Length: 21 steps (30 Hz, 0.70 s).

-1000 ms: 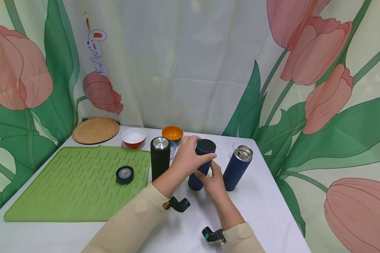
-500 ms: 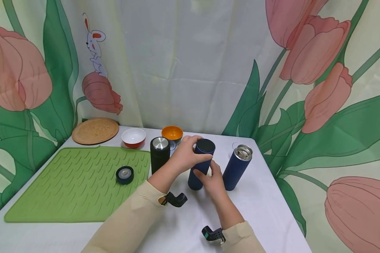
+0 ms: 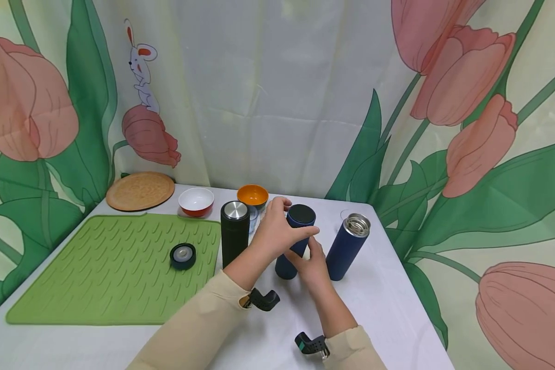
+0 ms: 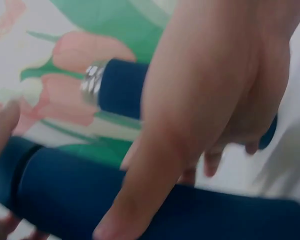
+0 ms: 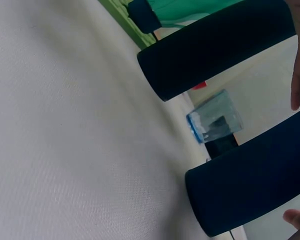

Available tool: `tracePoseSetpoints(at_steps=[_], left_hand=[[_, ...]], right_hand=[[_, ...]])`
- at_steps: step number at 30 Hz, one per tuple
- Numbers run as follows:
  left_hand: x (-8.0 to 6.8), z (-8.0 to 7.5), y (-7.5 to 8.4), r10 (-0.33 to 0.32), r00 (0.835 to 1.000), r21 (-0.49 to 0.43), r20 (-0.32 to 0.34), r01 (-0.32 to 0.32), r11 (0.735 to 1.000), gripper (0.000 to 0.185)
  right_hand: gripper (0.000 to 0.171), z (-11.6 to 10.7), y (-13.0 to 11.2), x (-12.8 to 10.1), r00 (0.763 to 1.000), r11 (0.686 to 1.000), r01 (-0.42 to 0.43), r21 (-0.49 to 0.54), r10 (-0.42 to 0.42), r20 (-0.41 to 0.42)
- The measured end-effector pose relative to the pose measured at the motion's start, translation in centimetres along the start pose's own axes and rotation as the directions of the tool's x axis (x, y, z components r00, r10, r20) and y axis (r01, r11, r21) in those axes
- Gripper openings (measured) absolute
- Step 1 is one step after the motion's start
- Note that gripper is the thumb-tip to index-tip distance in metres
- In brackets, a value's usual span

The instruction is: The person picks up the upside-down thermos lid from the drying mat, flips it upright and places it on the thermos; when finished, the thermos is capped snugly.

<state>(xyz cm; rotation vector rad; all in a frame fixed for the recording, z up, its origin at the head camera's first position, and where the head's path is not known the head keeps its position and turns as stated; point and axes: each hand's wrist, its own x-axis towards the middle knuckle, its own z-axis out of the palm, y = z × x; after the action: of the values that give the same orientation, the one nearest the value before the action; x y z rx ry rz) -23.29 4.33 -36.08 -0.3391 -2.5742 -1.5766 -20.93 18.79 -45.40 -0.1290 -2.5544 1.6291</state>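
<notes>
A dark blue thermos [image 3: 284, 268] stands upright on the white table, its lid [image 3: 301, 215] on top. My left hand [image 3: 274, 232] is around that lid, thumb stretched across the front and fingers behind it. Lower down, my right hand [image 3: 312, 267] grips the thermos body; the left wrist view shows its thumb lying along the side. To the right stands a second blue thermos [image 3: 347, 249], uncapped, its steel neck bare. On the left, partly behind my left forearm, is a black thermos [image 3: 234, 236] with a steel disc on top.
A green ridged mat [image 3: 97, 272] covers the left side, with a round black lid [image 3: 182, 256] on it. Toward the back are a round wooden board [image 3: 140, 190], a red-and-white bowl [image 3: 196, 200], an orange bowl [image 3: 252, 195] and a clear cup [image 5: 220, 117].
My left wrist swings slightly left and then back right, its thumb sliding across the lid's front. The right hand keeps its hold, and the thermos stays in place.
</notes>
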Motion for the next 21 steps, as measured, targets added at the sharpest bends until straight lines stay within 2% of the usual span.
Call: tracePoseSetpoints(at_steps=[3, 6, 8, 10, 13, 15, 18, 21], left_hand=[[-0.5, 0.8, 0.6, -0.027, 0.996, 0.029, -0.082, 0.030, 0.999, 0.091], [-0.6, 0.7, 0.7, -0.023, 0.996, 0.026, -0.085, 0.026, 0.999, 0.084], [-0.6, 0.1, 0.5, -0.017, 0.999, -0.009, -0.038, 0.017, 1.000, 0.078], [-0.3, -0.8, 0.1, -0.011, 0.999, -0.071, 0.040, 0.013, 0.997, 0.073], [0.0, -1.8, -0.4, 0.001, 0.987, -0.149, 0.158, 0.023, 0.989, 0.070], [0.2, -2.1, -0.5, 0.003, 0.980, -0.164, 0.197, 0.030, 0.986, 0.073], [0.1, -1.5, -0.1, -0.016, 0.988, -0.101, 0.154, 0.032, 0.994, 0.086], [0.0, -0.3, 0.8, -0.026, 0.998, 0.017, 0.053, 0.025, 1.000, 0.100]], right_hand=[[0.073, 0.0, 0.1, 0.0, 0.999, 1.000, 0.028, 0.001, -0.028, -0.015], [0.072, 0.0, 0.1, 0.1, 0.999, 0.999, 0.042, 0.008, -0.042, -0.019], [0.073, 0.0, 0.1, 0.1, 0.999, 0.999, 0.032, 0.014, -0.032, -0.011], [0.076, 0.1, 0.0, 0.1, 1.000, 1.000, 0.011, 0.024, -0.011, 0.000], [0.079, 0.1, -0.1, 0.0, 1.000, 0.999, -0.017, 0.037, 0.016, 0.010], [0.080, 0.0, -0.3, 0.0, 0.999, 0.999, -0.028, 0.039, 0.028, 0.021], [0.082, -0.1, -0.3, 0.0, 0.999, 0.999, -0.040, 0.012, 0.039, 0.037], [0.082, -0.4, -0.3, 0.2, 0.999, 0.999, -0.037, -0.027, 0.038, 0.030]])
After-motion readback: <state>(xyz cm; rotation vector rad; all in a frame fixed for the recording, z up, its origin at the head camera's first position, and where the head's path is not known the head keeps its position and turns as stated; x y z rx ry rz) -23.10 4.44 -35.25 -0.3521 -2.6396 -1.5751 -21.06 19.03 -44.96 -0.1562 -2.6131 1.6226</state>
